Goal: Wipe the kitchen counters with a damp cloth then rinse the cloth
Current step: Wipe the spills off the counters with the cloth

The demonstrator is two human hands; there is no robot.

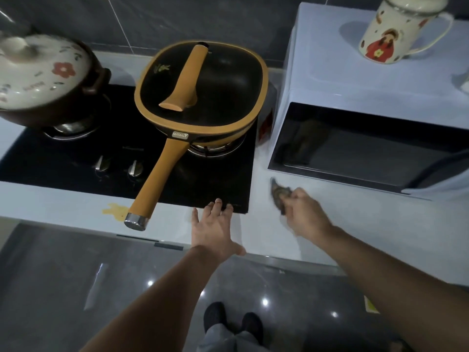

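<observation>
Currently: right hand point(303, 212) grips cloth point(278, 195) on counter point(355, 219), just before microwave point(355, 97) | left hand point(215, 229) flat, fingers spread, at hob point(127, 168) edge | risk: pan point(200, 95) handle overhangs counter; a leftward sweep could knock it.

The hob point(76, 158) is set into the worktop point(368, 219). A lidded pot point(43, 80) stands on its left burner, a lidded pan point(203, 90) on its right one; the pan's handle point(157, 179) reaches forward past the worktop's front edge. Right of the hob stands a microwave point(368, 97), with a mug point(390, 34) on top. Before the microwave the right hand point(304, 214) holds a cloth point(278, 194) on the worktop; the left hand point(213, 229) lies at the hob's front right corner.
</observation>
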